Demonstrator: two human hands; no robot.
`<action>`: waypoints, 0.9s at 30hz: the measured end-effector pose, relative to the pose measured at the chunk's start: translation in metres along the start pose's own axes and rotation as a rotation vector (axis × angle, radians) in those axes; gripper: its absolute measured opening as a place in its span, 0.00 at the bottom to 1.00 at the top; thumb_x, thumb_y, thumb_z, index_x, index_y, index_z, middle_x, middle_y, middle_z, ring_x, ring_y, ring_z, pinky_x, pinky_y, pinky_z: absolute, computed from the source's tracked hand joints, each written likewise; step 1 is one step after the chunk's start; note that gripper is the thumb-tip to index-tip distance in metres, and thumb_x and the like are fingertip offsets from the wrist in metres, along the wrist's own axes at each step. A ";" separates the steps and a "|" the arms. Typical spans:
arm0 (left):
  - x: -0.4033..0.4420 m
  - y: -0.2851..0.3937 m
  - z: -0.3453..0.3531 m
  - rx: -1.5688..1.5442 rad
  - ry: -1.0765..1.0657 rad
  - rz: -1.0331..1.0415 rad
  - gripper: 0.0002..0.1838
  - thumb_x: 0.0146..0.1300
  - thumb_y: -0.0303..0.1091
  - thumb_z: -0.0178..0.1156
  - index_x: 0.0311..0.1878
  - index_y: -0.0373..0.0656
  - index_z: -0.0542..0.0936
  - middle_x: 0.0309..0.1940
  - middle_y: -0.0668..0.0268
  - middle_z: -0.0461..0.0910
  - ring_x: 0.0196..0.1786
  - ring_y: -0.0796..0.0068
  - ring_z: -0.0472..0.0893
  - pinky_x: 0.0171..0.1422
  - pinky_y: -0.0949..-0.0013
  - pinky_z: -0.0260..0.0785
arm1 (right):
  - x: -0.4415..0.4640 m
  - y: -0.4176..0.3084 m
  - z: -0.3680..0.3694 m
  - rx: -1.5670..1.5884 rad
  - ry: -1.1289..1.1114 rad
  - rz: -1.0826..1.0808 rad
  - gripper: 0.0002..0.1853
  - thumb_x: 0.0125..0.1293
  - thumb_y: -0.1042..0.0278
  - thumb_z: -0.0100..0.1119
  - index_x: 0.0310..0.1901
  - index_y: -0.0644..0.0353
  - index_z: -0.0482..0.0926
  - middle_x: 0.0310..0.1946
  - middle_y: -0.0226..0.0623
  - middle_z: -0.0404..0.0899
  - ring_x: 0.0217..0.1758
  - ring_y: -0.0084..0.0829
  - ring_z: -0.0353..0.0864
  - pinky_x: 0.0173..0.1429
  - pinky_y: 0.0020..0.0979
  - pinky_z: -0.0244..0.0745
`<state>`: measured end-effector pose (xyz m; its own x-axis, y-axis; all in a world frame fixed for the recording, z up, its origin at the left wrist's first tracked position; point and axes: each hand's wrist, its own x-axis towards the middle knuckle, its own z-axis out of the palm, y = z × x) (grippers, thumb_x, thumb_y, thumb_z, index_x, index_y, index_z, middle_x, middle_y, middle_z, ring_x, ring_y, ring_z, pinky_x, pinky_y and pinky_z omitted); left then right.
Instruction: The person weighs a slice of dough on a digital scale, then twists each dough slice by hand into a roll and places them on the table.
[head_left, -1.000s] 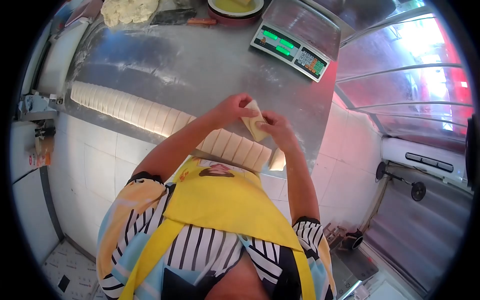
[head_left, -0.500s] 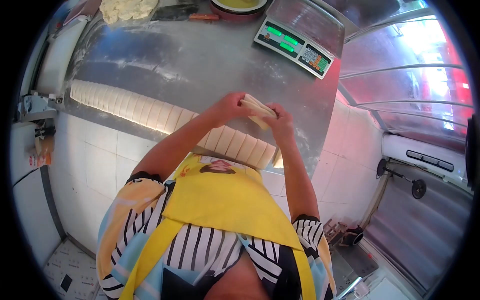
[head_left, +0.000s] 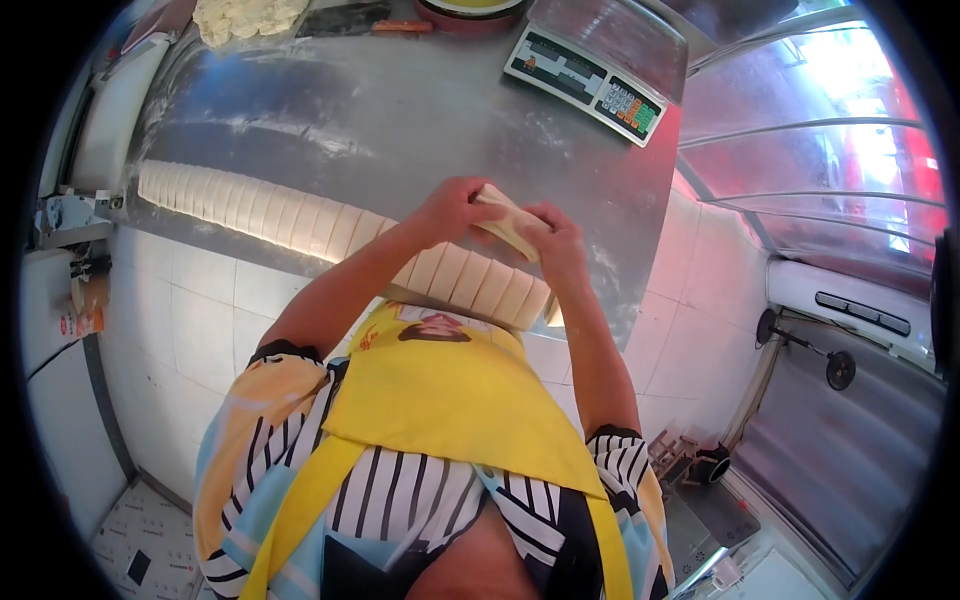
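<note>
A pale folded piece of dough (head_left: 509,222) is held between my two hands above the metal table (head_left: 420,110). My left hand (head_left: 458,211) grips its upper left end, and my right hand (head_left: 556,240) pinches its lower right end. A long row of sliced dough (head_left: 265,212) runs along the table's near edge, partly hidden under my left forearm. At the row's right end, a separate piece of dough (head_left: 554,312) shows beside my right forearm, mostly covered by it.
A scale (head_left: 585,85) with a tray stands at the back right of the table. At the back are a round bowl (head_left: 470,18), a red-handled tool (head_left: 403,26) and a big lump of dough (head_left: 248,20). A white machine (head_left: 118,115) borders the left side.
The dough piece has gone from lying flat and open between my fingers to a narrower folded strip. Both hands stay close together around it. The scale's green digits no longer show.
</note>
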<state>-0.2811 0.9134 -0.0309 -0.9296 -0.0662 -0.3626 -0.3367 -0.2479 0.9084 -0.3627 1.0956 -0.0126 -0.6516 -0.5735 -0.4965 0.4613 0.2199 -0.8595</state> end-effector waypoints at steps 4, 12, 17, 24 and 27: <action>0.002 -0.001 -0.008 -0.056 0.100 0.046 0.08 0.59 0.31 0.61 0.40 0.38 0.78 0.27 0.66 0.78 0.22 0.81 0.76 0.24 0.77 0.67 | 0.010 0.008 -0.009 0.182 0.000 0.118 0.11 0.59 0.74 0.59 0.43 0.64 0.76 0.37 0.36 0.76 0.34 0.23 0.76 0.33 0.23 0.75; 0.011 -0.003 -0.027 -0.459 -0.009 -0.263 0.12 0.63 0.34 0.58 0.41 0.34 0.75 0.30 0.61 0.78 0.23 0.80 0.75 0.24 0.82 0.67 | 0.000 -0.002 -0.009 -0.846 -0.074 -0.756 0.20 0.46 0.78 0.63 0.45 0.59 0.73 0.47 0.39 0.72 0.44 0.42 0.76 0.46 0.34 0.74; 0.015 -0.005 -0.029 -0.617 -0.152 -0.367 0.12 0.66 0.35 0.55 0.42 0.33 0.75 0.28 0.62 0.78 0.24 0.82 0.74 0.24 0.83 0.68 | 0.002 -0.003 -0.009 -1.038 0.049 -0.968 0.17 0.48 0.76 0.63 0.42 0.60 0.72 0.45 0.41 0.72 0.45 0.47 0.74 0.48 0.40 0.73; 0.014 0.001 -0.016 -0.162 -0.125 -0.263 0.09 0.67 0.33 0.52 0.44 0.38 0.75 0.28 0.66 0.76 0.25 0.83 0.75 0.23 0.80 0.65 | 0.013 0.017 -0.016 -0.562 0.089 -0.383 0.13 0.59 0.69 0.60 0.44 0.60 0.71 0.40 0.38 0.76 0.38 0.40 0.78 0.42 0.39 0.75; 0.015 -0.005 -0.010 0.341 0.046 0.143 0.08 0.64 0.30 0.54 0.45 0.40 0.75 0.29 0.67 0.77 0.27 0.83 0.77 0.25 0.79 0.66 | 0.015 0.004 -0.011 0.293 0.039 0.179 0.12 0.63 0.70 0.56 0.47 0.59 0.70 0.40 0.35 0.75 0.37 0.34 0.78 0.42 0.36 0.77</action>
<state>-0.2920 0.9039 -0.0429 -0.9657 -0.1217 -0.2292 -0.2419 0.1026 0.9649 -0.3771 1.0973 -0.0248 -0.5645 -0.5145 -0.6455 0.7201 0.0753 -0.6898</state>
